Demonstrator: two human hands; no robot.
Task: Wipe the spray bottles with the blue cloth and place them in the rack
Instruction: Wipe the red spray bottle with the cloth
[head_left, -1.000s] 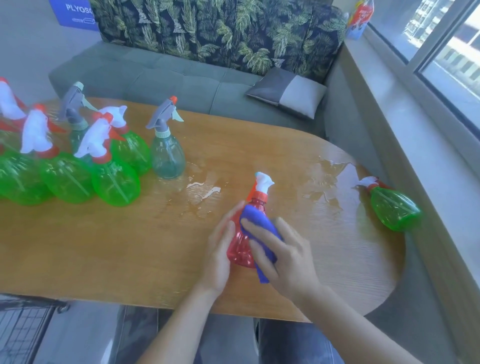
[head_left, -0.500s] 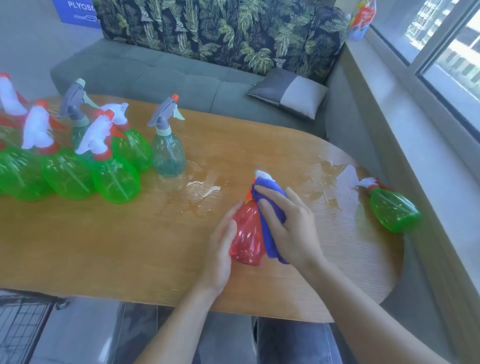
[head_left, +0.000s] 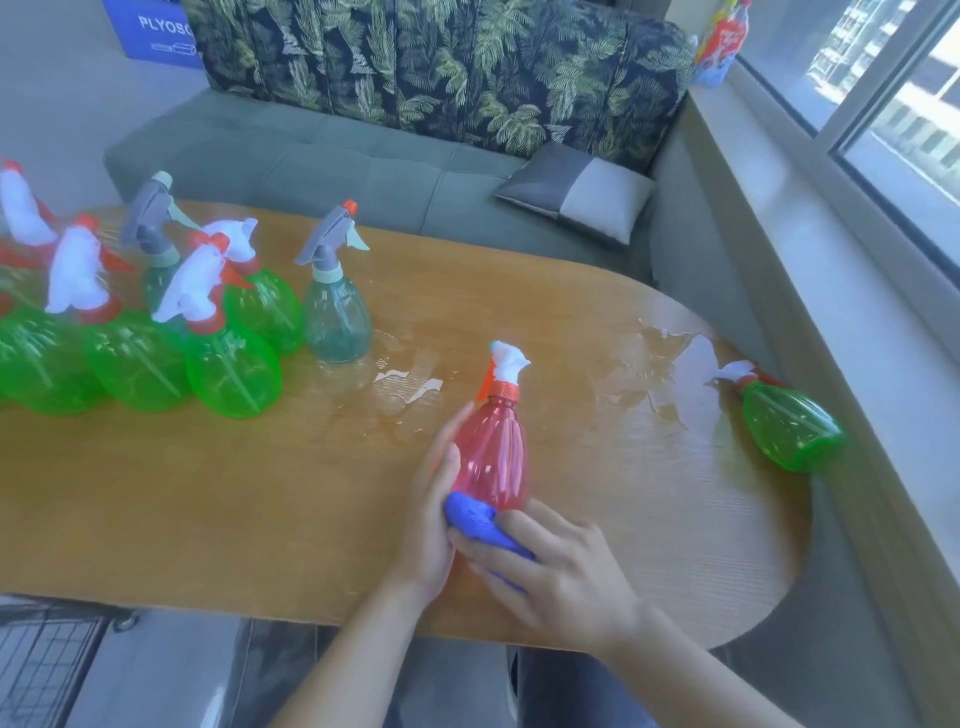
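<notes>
Blue cloth (head_left: 480, 522) now down at upright red bottle (head_left: 491, 449)'s base, nozzle leftward, both hands' grip (head_left: 558, 569) around it.

A: Where does the view look from?

B: There is one wide-angle view, from the person's head, tilted forward and down over the near edge of the wooden counter (head_left: 208, 519).

A: How close is it?

B: Close. The left hand (head_left: 428, 525) and right hand (head_left: 561, 577) fill the lower middle, with both forearms running in from the bottom edge.

A: And which way does it face?

B: Across the counter toward the sofa (head_left: 363, 171) at the far side. The window (head_left: 893, 114) and its sill run along the right; a wire rack (head_left: 41, 670) shows at the near left corner, below the counter's edge.

A: Any second view sharing the scene?

B: None; straight lines bow toward the edges.
</notes>
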